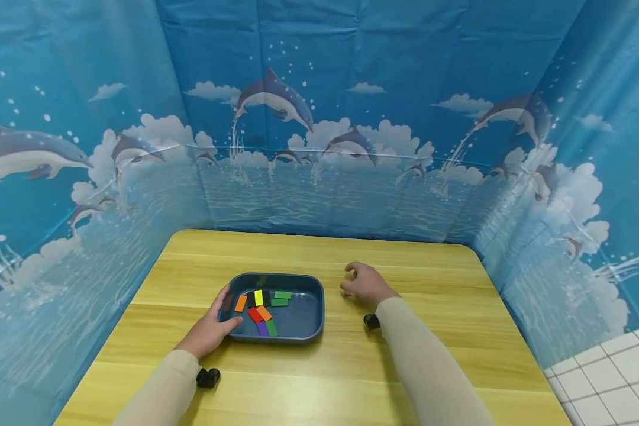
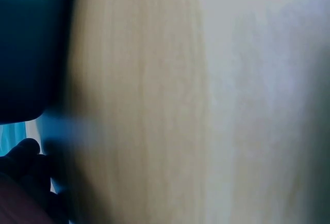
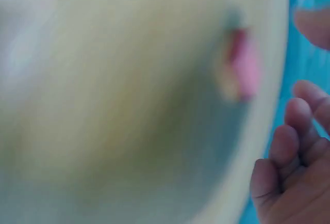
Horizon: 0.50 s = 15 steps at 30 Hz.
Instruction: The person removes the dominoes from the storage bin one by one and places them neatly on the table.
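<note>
My left hand (image 1: 209,328) grips the left side of a dark blue tray (image 1: 300,341), thumb over the rim near the front corner and fingers along the outer wall. Inside the tray lie several flat rectangular blocks, among them an orange block (image 1: 241,303), a yellow block (image 1: 258,297), a red block (image 1: 255,315) and a purple block (image 1: 262,329). To the right of the tray, my right hand (image 1: 370,284) is over the table with loosely bent fingers and its thumb apart. A blurred pink and red object (image 3: 245,69) appears near those fingers, apparently on the table; its kind is unclear.
A wooden table (image 1: 309,390) with rounded back corners bears the tray. Blue dolphin-print curtains (image 1: 319,195) hang behind it and at both sides. White tiles (image 1: 617,373) show at the lower right. Black wrist cameras (image 1: 208,378) are worn at both wrists.
</note>
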Motion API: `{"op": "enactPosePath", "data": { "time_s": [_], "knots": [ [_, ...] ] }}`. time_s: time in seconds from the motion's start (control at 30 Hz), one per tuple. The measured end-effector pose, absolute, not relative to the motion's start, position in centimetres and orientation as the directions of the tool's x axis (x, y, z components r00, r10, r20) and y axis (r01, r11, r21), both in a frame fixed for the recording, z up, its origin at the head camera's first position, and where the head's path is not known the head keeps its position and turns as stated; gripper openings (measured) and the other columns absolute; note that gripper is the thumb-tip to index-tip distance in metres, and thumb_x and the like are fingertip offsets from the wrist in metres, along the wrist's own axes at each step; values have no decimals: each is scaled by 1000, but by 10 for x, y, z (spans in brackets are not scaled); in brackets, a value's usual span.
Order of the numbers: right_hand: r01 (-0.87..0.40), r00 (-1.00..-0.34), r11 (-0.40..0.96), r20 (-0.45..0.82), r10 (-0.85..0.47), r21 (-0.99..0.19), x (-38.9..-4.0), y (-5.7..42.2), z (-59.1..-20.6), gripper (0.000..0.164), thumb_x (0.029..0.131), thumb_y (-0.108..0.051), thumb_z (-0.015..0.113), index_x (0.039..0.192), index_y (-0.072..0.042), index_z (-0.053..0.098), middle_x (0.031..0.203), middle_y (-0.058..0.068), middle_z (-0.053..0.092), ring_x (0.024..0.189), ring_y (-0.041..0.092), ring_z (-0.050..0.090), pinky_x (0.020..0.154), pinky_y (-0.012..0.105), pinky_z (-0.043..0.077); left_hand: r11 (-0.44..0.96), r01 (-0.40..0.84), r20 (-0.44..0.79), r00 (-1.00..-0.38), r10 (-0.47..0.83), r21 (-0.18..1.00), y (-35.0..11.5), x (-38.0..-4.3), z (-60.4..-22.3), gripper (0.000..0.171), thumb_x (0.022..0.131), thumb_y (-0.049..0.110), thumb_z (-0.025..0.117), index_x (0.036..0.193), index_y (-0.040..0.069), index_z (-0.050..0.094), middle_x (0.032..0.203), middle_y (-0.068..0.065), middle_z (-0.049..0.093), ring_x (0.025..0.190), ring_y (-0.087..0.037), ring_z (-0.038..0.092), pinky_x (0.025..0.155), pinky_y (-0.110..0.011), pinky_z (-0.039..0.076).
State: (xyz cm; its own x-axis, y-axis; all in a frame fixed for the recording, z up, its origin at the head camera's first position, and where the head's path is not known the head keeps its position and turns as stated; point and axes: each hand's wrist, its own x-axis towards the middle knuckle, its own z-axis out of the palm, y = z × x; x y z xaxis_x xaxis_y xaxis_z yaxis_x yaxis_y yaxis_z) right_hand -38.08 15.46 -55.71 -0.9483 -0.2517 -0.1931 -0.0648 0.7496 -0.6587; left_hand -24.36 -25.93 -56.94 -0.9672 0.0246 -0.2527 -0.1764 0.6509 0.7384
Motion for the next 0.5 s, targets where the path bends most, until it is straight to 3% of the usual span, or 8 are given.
{"op": "enactPosePath", "data": {
  "time_s": [0.13, 0.27, 0.4, 0.5],
  "knots": [
    [-194, -923, 722, -125, -364, -664, -379, 121, -524, 46, 98, -26, 73, 142, -14, 64, 118, 10, 62, 94, 24, 60, 83, 41, 51, 650, -176, -250, -968, 23, 740, -260, -242, -566, 94, 101, 55, 63, 169, 41, -1, 173, -18, 28, 152, -56, 35, 118, -75, 31],
    [-360, -848, 671, -73, -526, -648, -372, 80, -497, 38, 101, -21, 71, 138, -13, 69, 123, 10, 68, 103, 23, 63, 85, 41, 56, 653, -176, -249, -968, 20, 736, -260, -241, -565, 94, 101, 56, 64, 169, 42, 0, 173, -20, 27, 150, -57, 36, 117, -75, 33],
    [-444, -765, 632, -99, -637, -635, -368, 41, -488, 39, 101, -14, 70, 140, -13, 69, 125, 11, 73, 107, 21, 66, 90, 39, 59, 657, -175, -247, -969, 18, 733, -259, -242, -567, 94, 100, 56, 64, 169, 43, 1, 173, -20, 27, 150, -57, 37, 117, -75, 33],
    [-463, -718, 633, -156, -678, -620, -364, 17, -490, 41, 100, -13, 71, 141, -13, 68, 115, 8, 74, 98, 18, 65, 86, 34, 58, 654, -181, -249, -968, 12, 735, -258, -241, -568, 93, 101, 55, 64, 169, 43, 1, 173, -20, 27, 151, -56, 36, 117, -75, 32]
  ]
}}
